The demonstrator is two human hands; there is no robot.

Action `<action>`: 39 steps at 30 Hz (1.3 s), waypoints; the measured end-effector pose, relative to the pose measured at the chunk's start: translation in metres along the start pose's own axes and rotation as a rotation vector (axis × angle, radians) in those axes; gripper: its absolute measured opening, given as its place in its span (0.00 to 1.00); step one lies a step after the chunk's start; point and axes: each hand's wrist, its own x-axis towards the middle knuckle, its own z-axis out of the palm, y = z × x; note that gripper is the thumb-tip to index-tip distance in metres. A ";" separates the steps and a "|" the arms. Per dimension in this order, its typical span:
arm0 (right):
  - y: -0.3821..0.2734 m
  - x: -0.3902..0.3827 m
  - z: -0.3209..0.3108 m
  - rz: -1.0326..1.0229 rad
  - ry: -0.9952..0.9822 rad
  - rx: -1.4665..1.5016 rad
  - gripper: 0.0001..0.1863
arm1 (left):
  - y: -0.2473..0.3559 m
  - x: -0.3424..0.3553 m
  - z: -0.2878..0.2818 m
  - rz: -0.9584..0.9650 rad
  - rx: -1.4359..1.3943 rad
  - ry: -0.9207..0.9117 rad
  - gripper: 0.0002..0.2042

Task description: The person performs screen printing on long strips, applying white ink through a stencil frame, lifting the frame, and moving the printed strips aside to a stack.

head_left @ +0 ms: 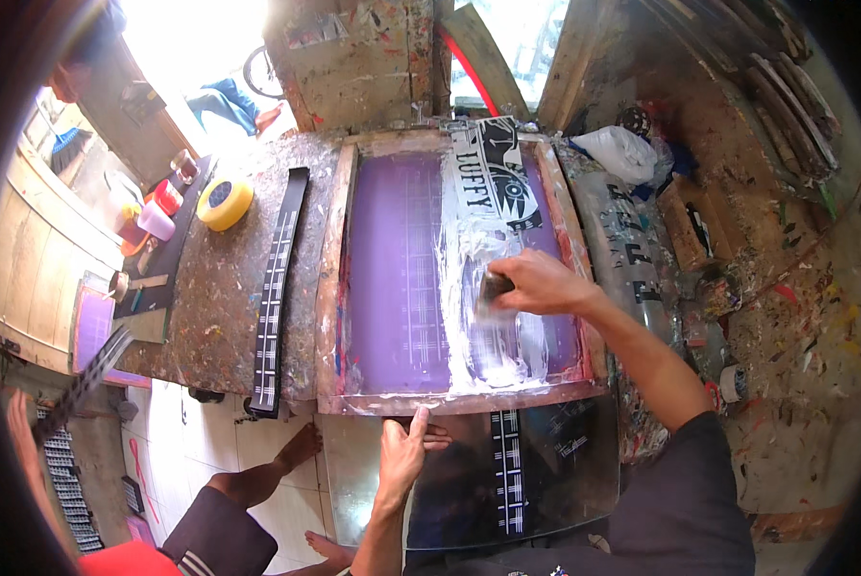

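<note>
A silk-screen frame (330, 288) with a wooden rim and purple mesh (392, 240) lies in front of me. White ink (469, 350) is smeared over the right half of its mesh. My right hand (545, 283) is closed around a small dark squeegee (493, 291), slightly blurred, which touches the inked area. At the near rim, my left hand (403, 456) grips the frame's edge, thumb against the wood and fingers partly beneath. A black strip with white plaid-like marks (507, 480) sticks out from under the frame. A black-and-white printed sheet (493, 173) covers the mesh's far end.
Another patterned strip (278, 288) and a yellow tape roll (225, 204) lie on the stained table left. Cups (157, 219) stand farther left. A white plastic bag (618, 154) is at back right. At lower left, another person's hand (22, 427) holds a strip (80, 384).
</note>
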 end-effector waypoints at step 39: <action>-0.151 -0.031 -0.184 0.166 0.995 -0.500 0.28 | 0.003 0.014 0.036 1.314 1.299 -0.283 0.20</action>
